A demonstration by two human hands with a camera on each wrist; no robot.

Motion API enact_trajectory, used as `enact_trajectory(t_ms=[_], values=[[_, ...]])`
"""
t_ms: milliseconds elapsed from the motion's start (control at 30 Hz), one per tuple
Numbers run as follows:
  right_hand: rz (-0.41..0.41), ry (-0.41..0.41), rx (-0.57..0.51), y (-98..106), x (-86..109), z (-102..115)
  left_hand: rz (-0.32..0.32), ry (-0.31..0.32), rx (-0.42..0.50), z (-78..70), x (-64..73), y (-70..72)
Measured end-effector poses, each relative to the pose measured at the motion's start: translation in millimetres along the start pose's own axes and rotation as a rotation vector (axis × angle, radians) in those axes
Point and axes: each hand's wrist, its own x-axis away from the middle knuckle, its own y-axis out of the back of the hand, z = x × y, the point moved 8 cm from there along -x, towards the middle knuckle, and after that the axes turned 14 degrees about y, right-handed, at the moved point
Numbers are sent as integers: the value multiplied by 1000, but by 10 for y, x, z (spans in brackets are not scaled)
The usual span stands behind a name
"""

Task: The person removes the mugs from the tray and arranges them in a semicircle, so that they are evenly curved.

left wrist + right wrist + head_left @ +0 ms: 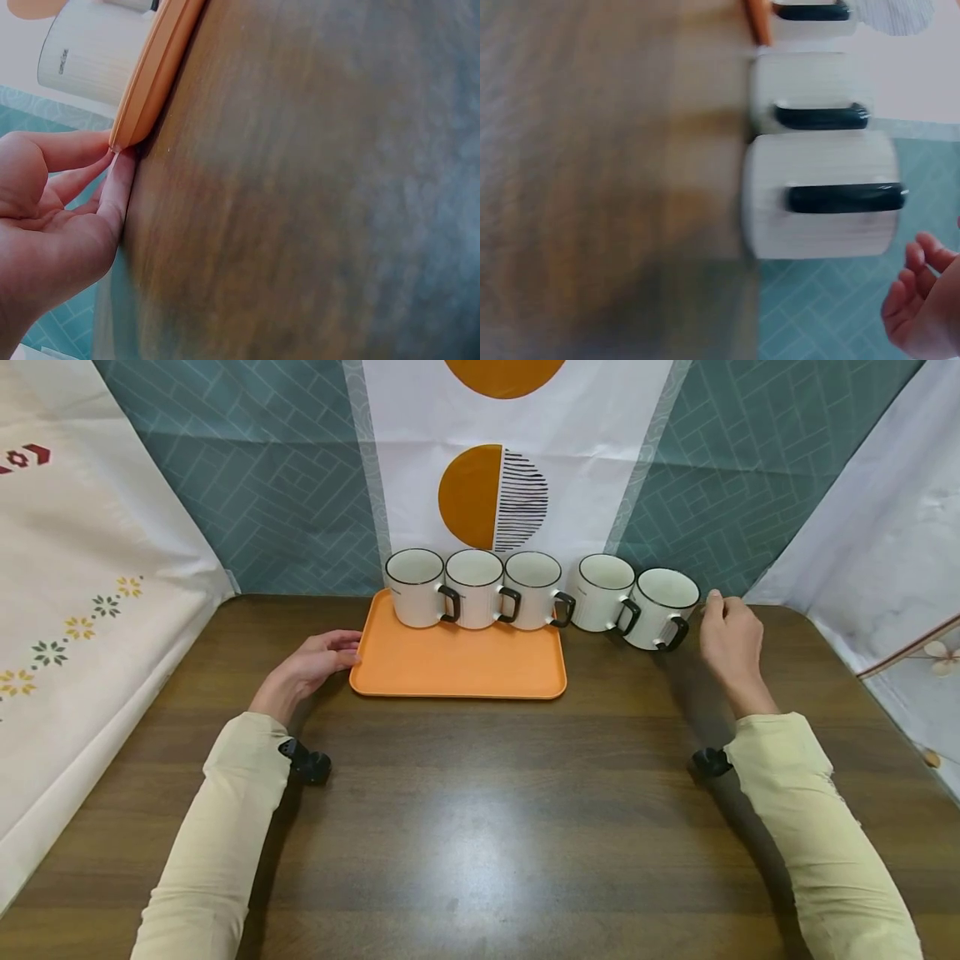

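Observation:
My left hand (318, 662) pinches the left rim of an orange tray (457, 672). In the left wrist view, its fingertips meet the tray's edge (150, 82). Three white mugs with black rims and black handles stand along the tray's back: a left mug (414, 597), a middle mug (472, 602) and a right mug (531, 597). Two matching mugs stand on the table to the right, an inner mug (600, 597) and an outer mug (660, 610). Just right of the outer mug is my right hand (731, 639), fingers loosely curled, holding nothing; the right wrist view shows a gap.
A dark brown wooden table (465, 810) lies under everything. Behind the mugs hangs a teal and white patterned cloth (300, 485). Pale cloths flank the table, one at the left (90, 568) and one at the right (885, 568).

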Motion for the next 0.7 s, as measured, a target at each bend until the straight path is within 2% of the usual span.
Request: enact_trajectory(t_ms=[133,233,333,500,600,700], values=[[-100,54,-33,97,-21,159,-2,2,-3,-6,-2,0],[-101,117,-71,60,-7,339,-2,3,3,-7,0,-2],[-33,199,-110,-75,24,551,0,-2,7,-14,0,-7],[165,314,-128,-457,95,867,-6,-3,-1,-6,-9,2],[266,318,-158,-700,117,973,-9,-4,2,-7,-8,2],[338,274,-204,-914,111,1012,-9,-3,1,-10,-9,-4]])
